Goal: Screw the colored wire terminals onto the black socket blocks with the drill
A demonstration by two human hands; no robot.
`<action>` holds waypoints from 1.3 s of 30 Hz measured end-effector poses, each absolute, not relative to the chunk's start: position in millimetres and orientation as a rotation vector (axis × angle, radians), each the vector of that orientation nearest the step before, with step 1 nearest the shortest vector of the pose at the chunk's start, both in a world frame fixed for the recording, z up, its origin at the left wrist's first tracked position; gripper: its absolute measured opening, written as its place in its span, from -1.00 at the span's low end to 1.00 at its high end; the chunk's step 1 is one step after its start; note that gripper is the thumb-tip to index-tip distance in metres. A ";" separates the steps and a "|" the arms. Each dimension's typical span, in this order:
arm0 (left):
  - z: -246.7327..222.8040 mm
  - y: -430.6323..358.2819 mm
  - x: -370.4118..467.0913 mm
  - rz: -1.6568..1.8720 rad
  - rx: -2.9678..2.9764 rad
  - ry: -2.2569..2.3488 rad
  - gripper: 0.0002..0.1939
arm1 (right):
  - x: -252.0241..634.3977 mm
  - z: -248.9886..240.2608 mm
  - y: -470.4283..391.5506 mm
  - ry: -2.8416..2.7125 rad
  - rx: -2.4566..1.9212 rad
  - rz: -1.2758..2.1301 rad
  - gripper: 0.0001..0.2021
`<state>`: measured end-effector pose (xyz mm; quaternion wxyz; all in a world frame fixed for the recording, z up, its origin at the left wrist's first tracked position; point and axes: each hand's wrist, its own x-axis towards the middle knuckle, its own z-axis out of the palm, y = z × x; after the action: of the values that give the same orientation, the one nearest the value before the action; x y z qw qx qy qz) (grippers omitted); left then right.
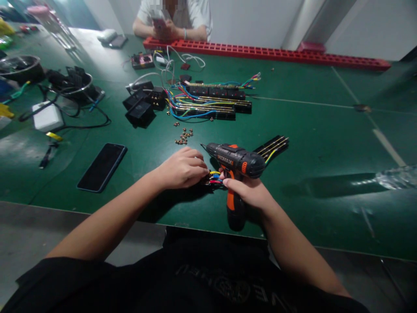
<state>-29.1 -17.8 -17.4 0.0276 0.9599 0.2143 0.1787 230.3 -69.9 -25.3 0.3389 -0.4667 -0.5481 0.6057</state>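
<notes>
My right hand (pixel 250 190) is wrapped round the grip of a black and orange cordless drill (pixel 235 160), whose bit points to the upper left. Coloured wires (pixel 215 177) run between my two hands, at the thumb and fingertips of the right one. My left hand (pixel 186 168) has its fingers closed and bent down over the dark part at the wires' left end; that part is mostly hidden. Small brass-coloured screws (pixel 184 135) lie scattered just beyond my left hand. Behind the drill rests a black strip with metal bars (pixel 273 148) and a yellow-green wire.
Wired black strips (pixel 224 114) and black boxes (pixel 140 114) lie farther back on the green table (pixel 312 130). A phone (pixel 102 167) is at the left, near a white adapter (pixel 47 116) and filled bowls. A person sits beyond the red slotted rail (pixel 260 53).
</notes>
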 end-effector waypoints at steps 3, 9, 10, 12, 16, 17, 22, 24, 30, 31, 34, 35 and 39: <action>-18.6 -23.5 -25.2 0.585 2.967 0.744 -0.81 | 230.5 -25.7 -70.1 -1.438 -1.233 1.562 -0.71; -20.6 -30.3 -16.0 0.591 2.695 0.988 -0.86 | 231.2 -27.2 -71.6 -1.443 -1.231 1.547 -0.71; -19.8 -31.1 -14.7 0.580 2.650 0.994 -0.88 | 231.3 -27.3 -71.9 -1.438 -1.222 1.545 -0.71; -18.4 -33.1 -12.3 0.588 2.572 1.032 -0.90 | 231.6 -27.1 -72.4 -1.424 -1.200 1.547 -0.69; -22.1 -39.7 -8.8 0.690 2.411 1.112 -0.90 | 232.7 -26.2 -73.1 -1.429 -1.201 1.564 -0.68; -24.5 -41.5 -8.1 0.723 2.376 1.119 -0.90 | 232.8 -26.1 -73.2 -1.431 -1.207 1.566 -0.68; -37.8 -48.7 -5.6 0.871 2.300 1.154 -0.88 | 230.7 -23.4 -71.5 -1.460 -1.208 1.593 -0.71; -41.3 -50.3 -4.6 0.895 2.307 1.152 -0.87 | 228.7 -19.6 -70.1 -1.494 -1.186 1.597 -0.73; -47.3 -52.9 -2.7 0.947 2.355 1.139 -0.87 | 223.5 -13.2 -67.4 -1.560 -1.196 1.590 -0.76; -48.1 -53.1 -3.0 0.950 2.353 1.143 -0.87 | 223.1 -14.3 -67.4 -1.543 -1.212 1.591 -0.75; -48.8 -53.0 -5.5 0.940 2.338 1.113 -0.84 | 222.3 -19.3 -68.3 -1.467 -1.240 1.598 -0.72; -48.5 -52.9 -6.9 0.933 2.336 1.092 -0.83 | 222.0 -21.0 -68.8 -1.443 -1.238 1.599 -0.71; -45.8 -52.5 -12.3 0.895 2.359 1.007 -0.73 | 220.5 -26.4 -71.3 -1.383 -1.207 1.603 -0.71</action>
<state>-12.3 -52.5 -45.8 0.2108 0.8488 0.3625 0.3220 220.5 -71.3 -26.4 0.3452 -0.4648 -0.5326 0.6173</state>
